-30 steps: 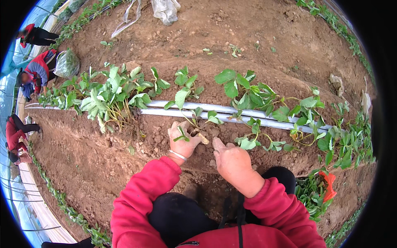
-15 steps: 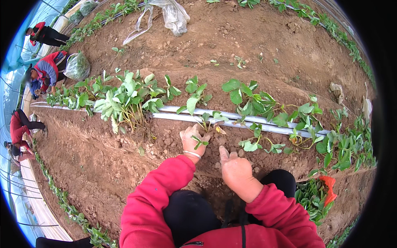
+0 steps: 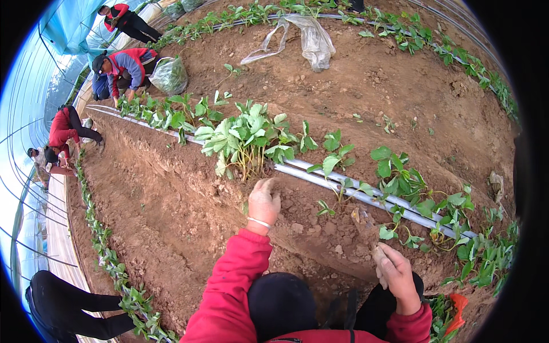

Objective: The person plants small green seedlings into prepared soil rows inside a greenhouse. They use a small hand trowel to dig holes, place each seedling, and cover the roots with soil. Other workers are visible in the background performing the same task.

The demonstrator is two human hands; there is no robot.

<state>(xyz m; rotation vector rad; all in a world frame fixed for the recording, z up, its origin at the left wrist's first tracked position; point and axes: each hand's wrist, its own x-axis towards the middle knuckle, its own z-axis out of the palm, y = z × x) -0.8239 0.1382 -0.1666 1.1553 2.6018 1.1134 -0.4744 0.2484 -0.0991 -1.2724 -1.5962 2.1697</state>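
My left hand (image 3: 264,203) reaches over the soil at the root end of a bunch of strawberry seedlings (image 3: 243,140), its thumb apart from the fingers. Nothing shows in it, and whether its fingertips touch the roots is hard to make out. The bunch stands upright across grey drip pipes (image 3: 331,186). My right hand (image 3: 396,271) hovers above the soil to the right, fingers loosely bent, with nothing visible in it. Between the hands, a small strawberry plant (image 3: 326,210) stands by the pipes, with more strawberry plants (image 3: 400,177) to its right.
An orange bag (image 3: 457,314) with green plants is beside my right knee. Clear plastic (image 3: 314,46) lies on the far soil. Several people are at the left, including one crouching by a plant-filled bag (image 3: 170,76). Another plant row (image 3: 106,246) curves along the left.
My left hand has left the small plant and moved toward the bunch. My right hand has drawn back and right, its pointing finger now bent. The view has turned left.
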